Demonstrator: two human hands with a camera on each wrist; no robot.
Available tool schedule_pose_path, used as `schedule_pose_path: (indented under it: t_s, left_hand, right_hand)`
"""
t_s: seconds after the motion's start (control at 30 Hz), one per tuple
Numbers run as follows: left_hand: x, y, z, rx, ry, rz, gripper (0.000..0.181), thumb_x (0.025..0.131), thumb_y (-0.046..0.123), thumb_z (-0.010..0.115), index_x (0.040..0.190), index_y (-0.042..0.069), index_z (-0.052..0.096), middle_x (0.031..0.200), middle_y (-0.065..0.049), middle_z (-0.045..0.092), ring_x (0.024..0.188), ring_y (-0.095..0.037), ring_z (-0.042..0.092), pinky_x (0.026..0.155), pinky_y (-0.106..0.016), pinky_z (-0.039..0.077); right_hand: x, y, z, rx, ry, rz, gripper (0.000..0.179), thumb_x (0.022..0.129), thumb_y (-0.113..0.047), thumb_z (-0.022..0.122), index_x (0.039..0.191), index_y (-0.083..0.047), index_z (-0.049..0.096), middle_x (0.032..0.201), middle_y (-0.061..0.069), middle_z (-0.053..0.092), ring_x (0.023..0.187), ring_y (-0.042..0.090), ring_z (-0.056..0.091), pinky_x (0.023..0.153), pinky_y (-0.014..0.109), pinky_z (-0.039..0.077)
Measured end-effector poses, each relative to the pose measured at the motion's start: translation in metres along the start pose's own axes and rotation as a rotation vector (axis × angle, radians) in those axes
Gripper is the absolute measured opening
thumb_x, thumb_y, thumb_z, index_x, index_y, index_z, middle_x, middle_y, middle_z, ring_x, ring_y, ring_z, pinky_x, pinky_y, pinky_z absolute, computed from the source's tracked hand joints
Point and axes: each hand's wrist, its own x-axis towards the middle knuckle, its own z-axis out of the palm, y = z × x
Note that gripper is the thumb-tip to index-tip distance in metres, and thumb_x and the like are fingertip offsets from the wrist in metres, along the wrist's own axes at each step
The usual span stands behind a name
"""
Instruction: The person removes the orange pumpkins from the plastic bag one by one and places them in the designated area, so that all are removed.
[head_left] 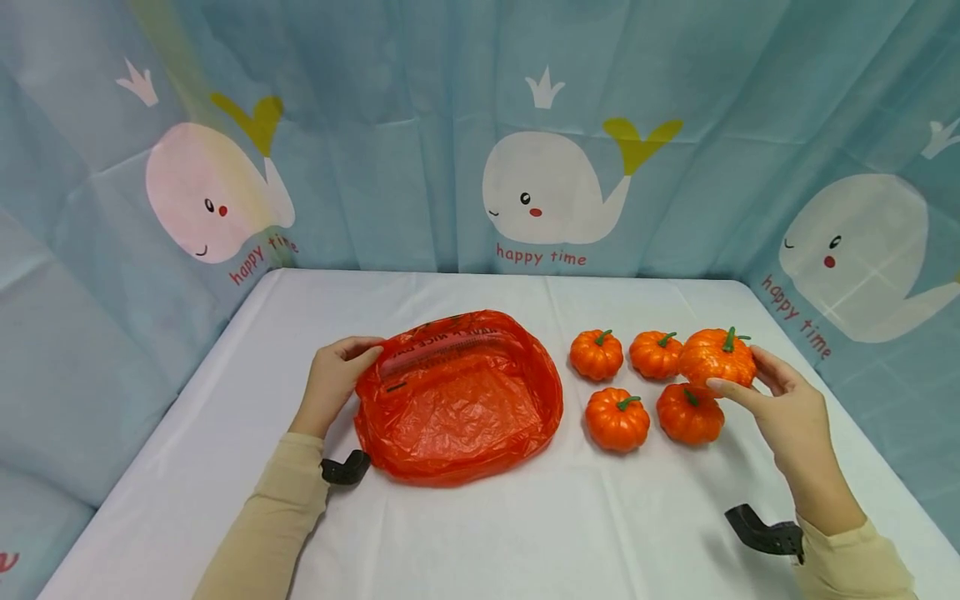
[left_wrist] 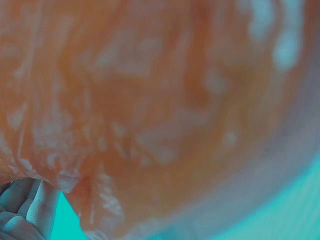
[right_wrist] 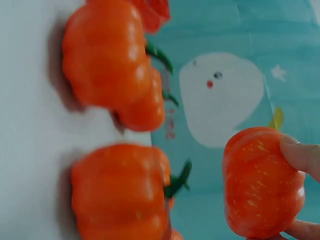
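Observation:
A red plastic bag [head_left: 457,408] lies spread open on the table, its rim standing up all round. My left hand [head_left: 333,379] pinches the bag's left edge; in the left wrist view the bag [left_wrist: 150,100] fills most of the picture, and part of the hand [left_wrist: 25,210] shows at the lower left. With thumb and fingers my right hand [head_left: 795,408] grips a small orange pumpkin [head_left: 717,358] with a green stem, raised off the table. The right wrist view shows this speckled pumpkin [right_wrist: 262,185] held apart from the others. Several more pumpkins [head_left: 617,419] sit between bag and hand.
The table [head_left: 480,542] wears a white cloth. Behind and beside it hangs a blue curtain [head_left: 405,167] printed with whales. Other pumpkins stand close together, among them one at the back left [head_left: 596,355] and one just below the held pumpkin [head_left: 690,414].

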Motion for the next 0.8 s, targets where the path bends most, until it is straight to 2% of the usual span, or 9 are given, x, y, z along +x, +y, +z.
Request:
schedule_pose_path:
  t_s: [0.13,0.37,0.67,0.8]
  left_hand:
    - [0.000,-0.002,0.001,0.006,0.002,-0.006,0.040,0.097,0.042,0.062,0.123,0.013,0.070,0.125,-0.010,0.068,0.111,-0.015,0.058,0.081,-0.011,0.049]
    - [0.001,-0.003,0.002,0.003,0.004,-0.001,0.039,0.097,0.042,0.062,0.122,0.013,0.070,0.125,-0.009,0.068,0.113,-0.018,0.058,0.080,-0.011,0.050]
    - [0.000,-0.001,0.000,0.007,0.005,0.004,0.041,0.097,0.043,0.062,0.123,0.012,0.070,0.126,-0.012,0.068,0.115,-0.019,0.058,0.081,-0.010,0.048]
    - [-0.001,-0.001,0.000,-0.001,0.004,0.006,0.041,0.097,0.043,0.062,0.123,0.012,0.070,0.126,-0.012,0.068,0.114,-0.019,0.058,0.081,-0.010,0.049]
  right_hand:
    - [0.006,0.011,-0.012,0.001,0.021,0.040,0.094,0.087,-0.052,0.070,0.160,-0.022,0.018,0.166,0.010,0.017,0.155,0.026,0.014,0.119,0.054,0.025]
    - [0.017,0.028,-0.024,-0.002,0.041,0.082,0.097,0.086,-0.054,0.071,0.160,-0.023,0.016,0.166,0.011,0.017,0.155,0.029,0.013,0.120,0.054,0.023]
    - [0.027,0.049,-0.030,-0.014,0.043,0.165,0.097,0.089,-0.052,0.068,0.160,-0.016,0.011,0.165,0.016,0.014,0.154,0.036,0.013,0.119,0.055,0.025]
    - [0.029,0.055,-0.032,-0.036,0.052,0.170,0.095,0.092,-0.048,0.066,0.160,-0.014,0.009,0.166,0.017,0.014,0.153,0.038,0.013,0.119,0.055,0.025]
